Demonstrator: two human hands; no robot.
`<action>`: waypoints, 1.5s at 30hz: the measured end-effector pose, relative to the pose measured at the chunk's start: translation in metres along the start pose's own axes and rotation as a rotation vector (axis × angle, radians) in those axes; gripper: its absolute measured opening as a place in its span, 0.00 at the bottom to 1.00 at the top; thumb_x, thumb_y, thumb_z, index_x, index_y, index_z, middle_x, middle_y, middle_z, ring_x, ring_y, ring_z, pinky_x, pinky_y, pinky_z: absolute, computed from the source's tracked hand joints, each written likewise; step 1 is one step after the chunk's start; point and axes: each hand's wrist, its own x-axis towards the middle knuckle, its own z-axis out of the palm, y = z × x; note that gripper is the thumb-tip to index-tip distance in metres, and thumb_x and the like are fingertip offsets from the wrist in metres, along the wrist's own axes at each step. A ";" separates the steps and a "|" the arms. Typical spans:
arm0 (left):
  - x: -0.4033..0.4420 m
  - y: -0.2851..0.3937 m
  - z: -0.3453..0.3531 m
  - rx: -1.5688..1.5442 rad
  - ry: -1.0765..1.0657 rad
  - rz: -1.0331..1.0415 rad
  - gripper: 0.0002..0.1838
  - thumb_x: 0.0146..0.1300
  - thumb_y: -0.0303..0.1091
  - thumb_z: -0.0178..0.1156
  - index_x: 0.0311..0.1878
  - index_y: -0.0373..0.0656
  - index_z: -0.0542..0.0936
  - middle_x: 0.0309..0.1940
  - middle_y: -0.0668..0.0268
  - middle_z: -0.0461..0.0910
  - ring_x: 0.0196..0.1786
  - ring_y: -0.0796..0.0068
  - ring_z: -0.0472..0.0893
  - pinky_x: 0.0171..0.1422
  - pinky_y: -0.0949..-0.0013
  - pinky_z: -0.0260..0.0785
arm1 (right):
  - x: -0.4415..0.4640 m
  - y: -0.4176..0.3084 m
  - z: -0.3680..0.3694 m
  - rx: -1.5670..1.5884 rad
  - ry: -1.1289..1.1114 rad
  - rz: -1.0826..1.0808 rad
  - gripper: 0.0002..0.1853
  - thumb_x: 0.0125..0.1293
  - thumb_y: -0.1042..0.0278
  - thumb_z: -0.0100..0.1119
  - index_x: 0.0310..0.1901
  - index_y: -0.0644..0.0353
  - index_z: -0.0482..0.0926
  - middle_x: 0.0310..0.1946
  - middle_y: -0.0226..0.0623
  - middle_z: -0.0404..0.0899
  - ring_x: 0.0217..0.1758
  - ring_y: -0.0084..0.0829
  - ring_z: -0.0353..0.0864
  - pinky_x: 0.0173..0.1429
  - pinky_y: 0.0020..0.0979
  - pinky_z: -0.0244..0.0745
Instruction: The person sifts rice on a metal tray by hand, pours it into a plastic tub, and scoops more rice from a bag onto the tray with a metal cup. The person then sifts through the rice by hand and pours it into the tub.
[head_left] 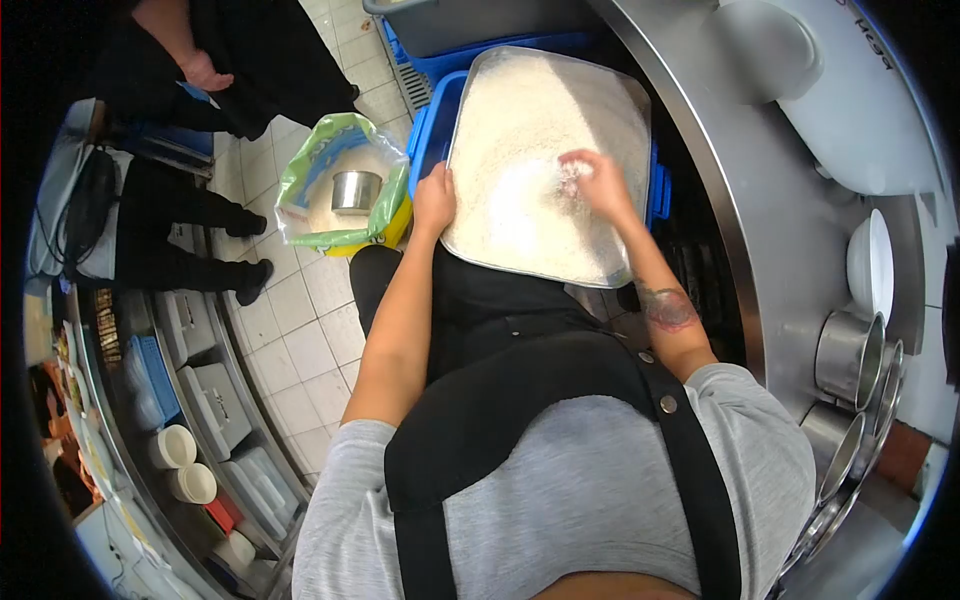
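A wide shallow tray [500, 105] full of pale, rice-like grains [515, 165] rests across a blue bin [424, 135] in front of my lap. My left hand [434, 203] is closed around the tray's left rim. Over the right half of the grains, my right hand [594, 186] has its fingers curled, with white grains at the fingertips. To the left stands an open green and yellow bag [345, 238] holding more of the pale grains, and a metal cup [356, 193] sits in it.
A steel counter [690, 190] runs along my right, with metal pots [848, 360] and a white bowl [871, 262]. Two people stand at left; one person's hand [207, 72] shows. Shelves with grey boxes [213, 408] and white tubs [193, 484] line the lower left.
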 end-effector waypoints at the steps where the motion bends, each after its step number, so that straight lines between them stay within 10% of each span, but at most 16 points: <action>1: 0.000 0.001 0.000 0.005 -0.001 -0.010 0.15 0.70 0.35 0.48 0.49 0.36 0.78 0.35 0.40 0.80 0.40 0.38 0.79 0.47 0.45 0.69 | 0.003 -0.011 -0.009 0.118 0.017 -0.021 0.21 0.54 0.85 0.53 0.50 0.62 0.81 0.52 0.45 0.81 0.53 0.35 0.81 0.59 0.32 0.73; 10: -0.001 0.004 -0.003 0.013 -0.028 -0.025 0.14 0.69 0.34 0.48 0.48 0.36 0.78 0.34 0.41 0.80 0.40 0.39 0.79 0.47 0.44 0.69 | -0.006 -0.041 -0.061 0.221 -0.008 0.123 0.21 0.69 0.60 0.53 0.61 0.59 0.74 0.60 0.41 0.73 0.63 0.32 0.72 0.63 0.34 0.68; 13: -0.001 0.005 -0.004 -0.003 -0.015 -0.017 0.14 0.69 0.35 0.48 0.48 0.36 0.78 0.34 0.41 0.80 0.40 0.39 0.79 0.46 0.44 0.69 | -0.013 0.035 -0.057 -0.502 0.420 0.067 0.22 0.67 0.56 0.56 0.59 0.58 0.75 0.58 0.46 0.75 0.61 0.43 0.74 0.61 0.39 0.70; 16: 0.003 -0.002 0.002 0.003 -0.016 -0.032 0.14 0.69 0.35 0.49 0.48 0.37 0.78 0.36 0.41 0.80 0.42 0.39 0.79 0.48 0.46 0.69 | -0.022 0.077 -0.044 -0.445 0.461 0.389 0.19 0.68 0.58 0.54 0.53 0.61 0.78 0.57 0.55 0.74 0.62 0.53 0.71 0.63 0.43 0.68; 23: -0.002 -0.002 -0.006 -0.165 -0.103 -0.063 0.16 0.67 0.35 0.50 0.49 0.35 0.79 0.41 0.43 0.80 0.47 0.43 0.79 0.53 0.52 0.70 | -0.023 0.083 -0.018 -0.449 0.511 0.016 0.12 0.69 0.62 0.50 0.45 0.59 0.78 0.43 0.57 0.75 0.55 0.56 0.72 0.58 0.45 0.69; 27: -0.009 -0.006 -0.007 -0.127 -0.084 -0.049 0.15 0.67 0.35 0.50 0.48 0.34 0.79 0.40 0.42 0.80 0.47 0.42 0.79 0.52 0.51 0.70 | -0.039 0.089 -0.033 -0.652 0.632 0.298 0.13 0.68 0.61 0.51 0.48 0.61 0.73 0.45 0.58 0.77 0.51 0.56 0.75 0.55 0.48 0.71; 35: -0.048 0.004 -0.050 -0.238 -0.087 -0.070 0.15 0.65 0.32 0.50 0.47 0.31 0.79 0.37 0.41 0.81 0.43 0.46 0.81 0.48 0.57 0.71 | -0.073 0.069 -0.028 -0.533 0.325 0.533 0.15 0.71 0.63 0.46 0.50 0.67 0.67 0.42 0.64 0.79 0.48 0.63 0.79 0.53 0.54 0.73; 37: -0.056 0.021 -0.082 -0.338 -0.181 -0.171 0.16 0.67 0.34 0.51 0.46 0.29 0.79 0.36 0.55 0.83 0.39 0.69 0.80 0.47 0.66 0.70 | -0.090 0.044 -0.030 -0.495 0.309 0.474 0.15 0.69 0.63 0.47 0.48 0.69 0.69 0.42 0.65 0.79 0.49 0.62 0.79 0.54 0.54 0.73; 42: -0.046 0.006 -0.127 -0.335 -0.515 -0.424 0.16 0.64 0.35 0.55 0.47 0.31 0.79 0.35 0.61 0.82 0.36 0.74 0.80 0.43 0.70 0.72 | -0.106 0.038 -0.036 -0.514 0.070 0.434 0.15 0.63 0.68 0.49 0.42 0.75 0.76 0.41 0.68 0.78 0.47 0.61 0.79 0.53 0.50 0.73; 45: -0.053 0.028 -0.128 -0.913 -0.323 -0.800 0.20 0.61 0.40 0.59 0.50 0.34 0.76 0.29 0.63 0.80 0.31 0.73 0.79 0.33 0.70 0.75 | -0.101 0.056 -0.049 -0.553 -0.130 0.404 0.14 0.56 0.73 0.50 0.39 0.76 0.80 0.40 0.68 0.78 0.46 0.59 0.81 0.51 0.48 0.74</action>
